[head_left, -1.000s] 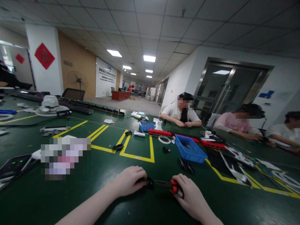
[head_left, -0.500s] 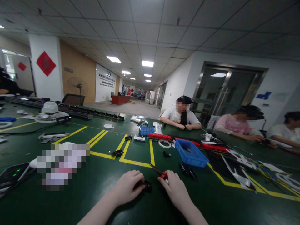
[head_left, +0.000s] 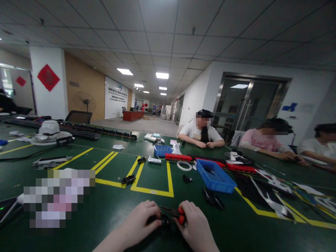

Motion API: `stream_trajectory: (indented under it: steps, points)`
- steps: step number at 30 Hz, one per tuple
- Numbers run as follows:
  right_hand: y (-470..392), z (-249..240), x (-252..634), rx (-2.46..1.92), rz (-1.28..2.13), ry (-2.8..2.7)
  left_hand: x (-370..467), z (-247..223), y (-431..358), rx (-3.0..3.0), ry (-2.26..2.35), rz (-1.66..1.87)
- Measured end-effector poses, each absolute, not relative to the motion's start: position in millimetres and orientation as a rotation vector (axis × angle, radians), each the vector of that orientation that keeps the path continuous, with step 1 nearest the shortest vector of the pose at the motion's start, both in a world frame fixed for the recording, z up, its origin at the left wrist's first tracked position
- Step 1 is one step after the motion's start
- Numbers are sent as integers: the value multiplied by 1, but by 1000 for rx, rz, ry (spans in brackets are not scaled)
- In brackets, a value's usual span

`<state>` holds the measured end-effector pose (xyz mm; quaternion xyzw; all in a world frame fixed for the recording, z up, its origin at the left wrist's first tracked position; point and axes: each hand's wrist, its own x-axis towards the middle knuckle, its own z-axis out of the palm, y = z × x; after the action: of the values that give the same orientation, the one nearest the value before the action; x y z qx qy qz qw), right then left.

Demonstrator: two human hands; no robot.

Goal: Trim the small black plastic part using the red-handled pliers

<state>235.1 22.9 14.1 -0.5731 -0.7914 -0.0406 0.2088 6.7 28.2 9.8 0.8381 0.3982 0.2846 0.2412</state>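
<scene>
Pliers (head_left: pixel 172 211) in right hand (head_left: pixel 194 224) moved nearer — beside black part (head_left: pixel 165 221) in left hand (head_left: pixel 143 218).

Red-handled pliers (head_left: pixel 173 212), prob. blk part (head_left: pixel 165 221)

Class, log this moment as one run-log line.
left hand: grips black part | right hand: holds red-handled pliers | pliers: near part

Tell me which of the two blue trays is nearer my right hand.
The larger blue tray, with a dark part inside, is nearer your right hand; the smaller blue tray sits farther across the table.
</scene>
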Motion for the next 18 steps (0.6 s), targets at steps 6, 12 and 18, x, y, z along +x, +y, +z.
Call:
stream_trajectory:
  steps: [6, 12, 18]
  points:
    - [25, 10, 235, -1554, -118, -2230, 8, 8, 29, 2309, 1071, 763]
    - [24, 11, 234, -1557, -52, -2209, 9, 4, 30, 2315, 1085, 759]
    - [23, 15, 232, -1560, -49, -2218, 10, 1, 32, 2339, 1058, 777]
